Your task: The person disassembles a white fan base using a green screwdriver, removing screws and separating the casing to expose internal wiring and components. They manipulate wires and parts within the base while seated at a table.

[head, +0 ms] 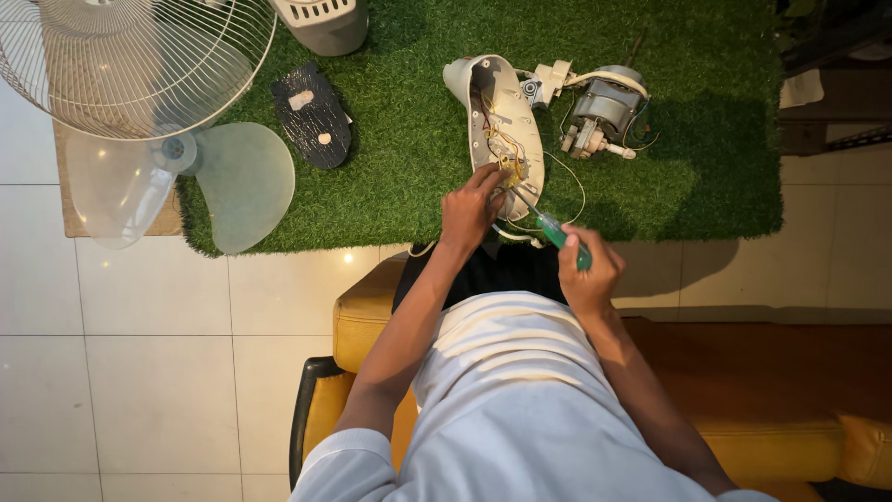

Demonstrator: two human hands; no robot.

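Note:
An opened white fan housing [502, 112] lies on the green turf mat [706, 177], with coloured wires showing inside. My left hand [472, 206] pinches the housing's near end by the wires. My right hand [589, 270] grips a green-handled screwdriver [557, 231], whose tip points into the housing near my left fingers. A grey fan motor [602, 110] lies just right of the housing, joined to it by wires.
A wire fan guard [139, 56] and translucent fan blades [232, 181] lie at the mat's left edge. A black plate [311, 116] and a grey plastic part [325, 23] rest on the turf. I sit on a yellow seat [362, 316] over white floor tiles.

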